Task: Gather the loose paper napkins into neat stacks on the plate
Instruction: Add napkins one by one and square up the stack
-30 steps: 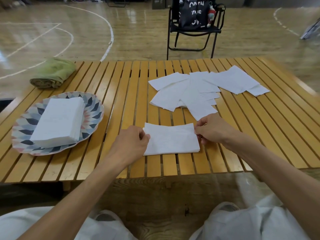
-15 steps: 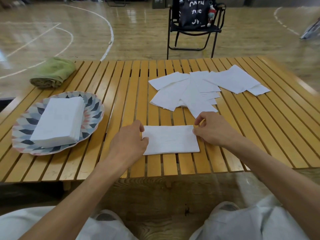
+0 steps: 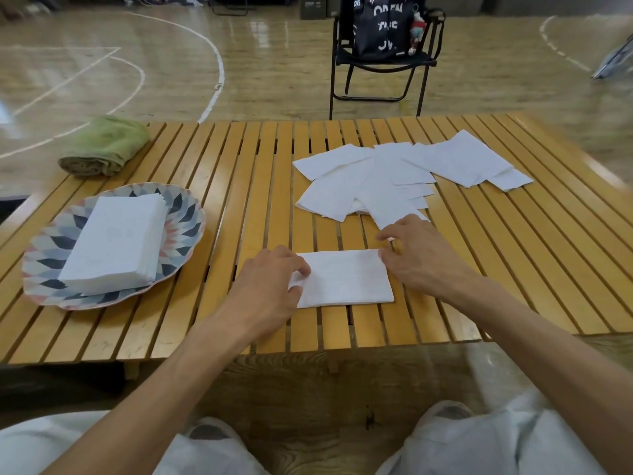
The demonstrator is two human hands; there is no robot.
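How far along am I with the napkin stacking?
Done: one neat stack sits on the plate. In hand: left hand and right hand square a small stack on the table. Left: the scattered napkins beyond.

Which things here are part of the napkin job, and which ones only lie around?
Part of the job:
- small napkin stack between left hand and right hand
- loose napkins
- plate with finished stack

Lying about:
- rolled green towel
- folding chair with black bag
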